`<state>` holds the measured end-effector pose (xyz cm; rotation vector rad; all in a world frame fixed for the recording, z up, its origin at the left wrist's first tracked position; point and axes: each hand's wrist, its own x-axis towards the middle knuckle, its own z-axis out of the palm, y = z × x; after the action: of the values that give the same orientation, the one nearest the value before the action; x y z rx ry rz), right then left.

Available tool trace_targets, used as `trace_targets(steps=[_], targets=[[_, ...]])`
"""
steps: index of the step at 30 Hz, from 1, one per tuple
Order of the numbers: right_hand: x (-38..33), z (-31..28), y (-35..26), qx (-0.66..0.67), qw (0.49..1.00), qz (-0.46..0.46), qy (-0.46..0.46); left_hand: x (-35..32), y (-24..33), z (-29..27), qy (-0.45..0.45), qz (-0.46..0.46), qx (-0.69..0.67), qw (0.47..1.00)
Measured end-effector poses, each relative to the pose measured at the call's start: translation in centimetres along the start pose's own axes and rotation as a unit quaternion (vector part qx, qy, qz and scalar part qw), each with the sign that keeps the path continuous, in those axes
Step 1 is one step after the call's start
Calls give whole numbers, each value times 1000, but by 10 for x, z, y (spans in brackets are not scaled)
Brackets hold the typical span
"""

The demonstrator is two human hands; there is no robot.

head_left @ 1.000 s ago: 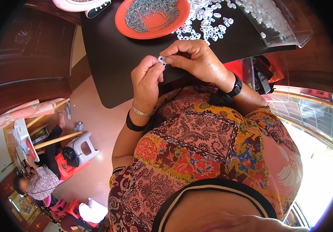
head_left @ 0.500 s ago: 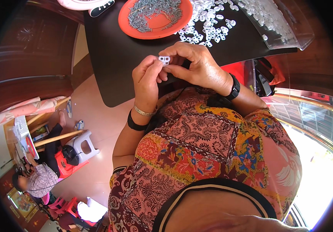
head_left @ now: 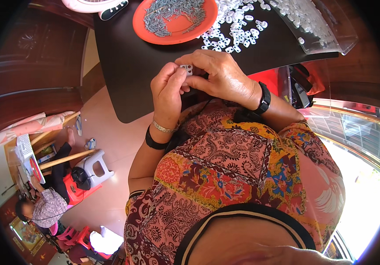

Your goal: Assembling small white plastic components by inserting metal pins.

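Between my two hands, above the near edge of the dark table, is a small white plastic piece [head_left: 187, 70] with round holes in it. My left hand [head_left: 168, 84] pinches it from the left between thumb and fingers. From the other side my right hand [head_left: 218, 74] closes on it, index finger curled over the top and thumb beneath. My fingers hide part of the piece. Beyond my hands stands an orange plate [head_left: 172, 39] holding many grey screws [head_left: 165, 27]. To its right lies a scatter of similar white plastic pieces [head_left: 238, 35].
A clear plastic tray [head_left: 333, 46] of white pieces stands at the table's [head_left: 123, 88] right end. A pink round object [head_left: 90, 5] is at the far left. Beyond the table at lower left, another person [head_left: 48, 205] sits near a grey stool [head_left: 97, 168].
My right index finger has slid a little left over the white piece, which now shows less. Both hands stay in nearly the same place.
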<state>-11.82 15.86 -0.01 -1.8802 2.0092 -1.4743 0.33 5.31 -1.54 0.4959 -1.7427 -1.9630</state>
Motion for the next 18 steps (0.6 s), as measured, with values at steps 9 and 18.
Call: trace_targets(steps=[9,18], targets=[[-1,2,3,29,1000,1,-6,0,-3,-2,20,-6,-14,1000],[-3,6,7,41,999,2,-3,-1,-3,-4,22,4,-7,1000]])
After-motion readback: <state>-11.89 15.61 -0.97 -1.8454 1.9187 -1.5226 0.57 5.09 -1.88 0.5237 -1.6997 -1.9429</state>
